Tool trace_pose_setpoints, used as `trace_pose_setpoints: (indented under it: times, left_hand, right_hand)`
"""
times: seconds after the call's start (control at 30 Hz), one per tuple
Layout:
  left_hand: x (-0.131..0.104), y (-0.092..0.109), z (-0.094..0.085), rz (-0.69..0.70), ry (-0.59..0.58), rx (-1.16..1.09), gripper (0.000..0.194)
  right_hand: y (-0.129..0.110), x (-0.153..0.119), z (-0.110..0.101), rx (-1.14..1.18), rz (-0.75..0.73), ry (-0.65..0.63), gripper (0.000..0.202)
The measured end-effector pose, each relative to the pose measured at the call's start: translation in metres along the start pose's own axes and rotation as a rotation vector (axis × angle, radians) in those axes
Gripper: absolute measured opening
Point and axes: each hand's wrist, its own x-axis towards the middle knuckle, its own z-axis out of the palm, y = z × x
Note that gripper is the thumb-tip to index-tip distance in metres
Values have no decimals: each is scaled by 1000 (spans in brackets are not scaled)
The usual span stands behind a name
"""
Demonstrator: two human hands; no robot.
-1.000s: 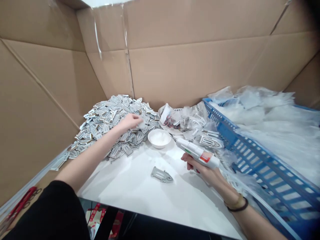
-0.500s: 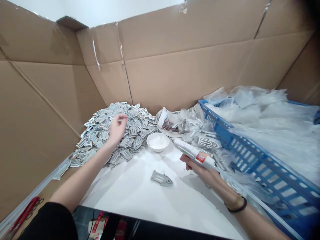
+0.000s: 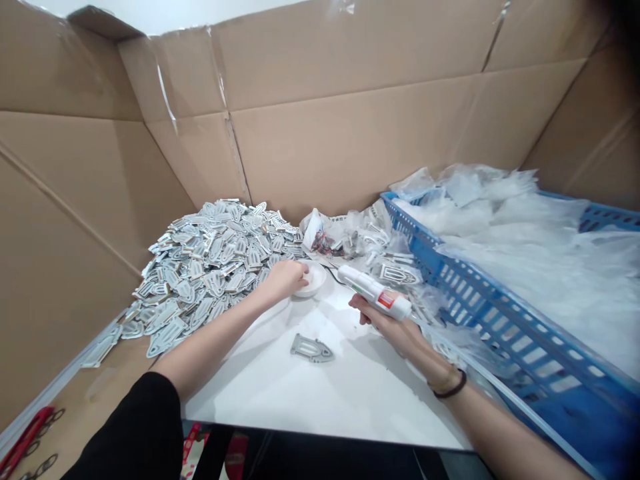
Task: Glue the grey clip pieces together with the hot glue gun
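Observation:
My left hand [image 3: 286,280] reaches over the rim of a small white bowl [image 3: 316,283], its fingertips pinched together inside. Whatever those fingers may hold is too small or hidden to make out. My right hand [image 3: 383,319] is wrapped round a white, barrel-shaped hand tool [image 3: 363,283] with a red label, pointing up and to the left beside the bowl. On the white tabletop between my hands lies a single flat grey metal piece [image 3: 312,348] with slots cut through it, touched by neither hand.
A large heap of similar metal pieces [image 3: 215,253] fills the back left. Crumpled wrapping with small dark red bits [image 3: 325,245] sits behind the bowl. At right stands a blue plastic basket [image 3: 450,280] of clear bags [image 3: 505,227]. Cardboard walls [image 3: 350,127] enclose the table; red-handled cutter-like tool [image 3: 25,437] lies lower left.
My left hand has moved right and down from above the metal heap into the white bowl. My right hand still grips the white tool. The whole view has shifted slightly.

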Motion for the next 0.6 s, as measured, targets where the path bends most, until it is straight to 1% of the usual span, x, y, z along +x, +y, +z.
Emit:
trace_pose_setpoints:
  times: [0.1,0.27,0.33,0.4,0.43,0.5,0.53,0.6]
  left_hand:
    - [4,-5,1,10,-25,53,20]
    - [3,-10,-2,52,-44,62,20]
    - [1,-7,-6,81,-29,64,19]
    - [-6,1,-10,102,12,44,19]
    - [-11,6,-12,90,29,-2,18]
    - [-25,18,-15,-8,13,-205,15]
    - [-33,23,-16,-83,-32,-342,19]
    - [-51,30,-14,-220,-174,-570,34]
  right_hand:
    - [1,1,1,24,1,15,37]
    - [7,4,3,25,23,11,36]
    - [8,4,3,16,6,8,37]
    - [9,5,3,29,-9,12,36]
    - [9,5,3,36,-12,15,35]
    - [8,5,3,40,-6,21,34]
    - [8,5,3,40,0,24,33]
    - [6,5,3,53,14,24,31]
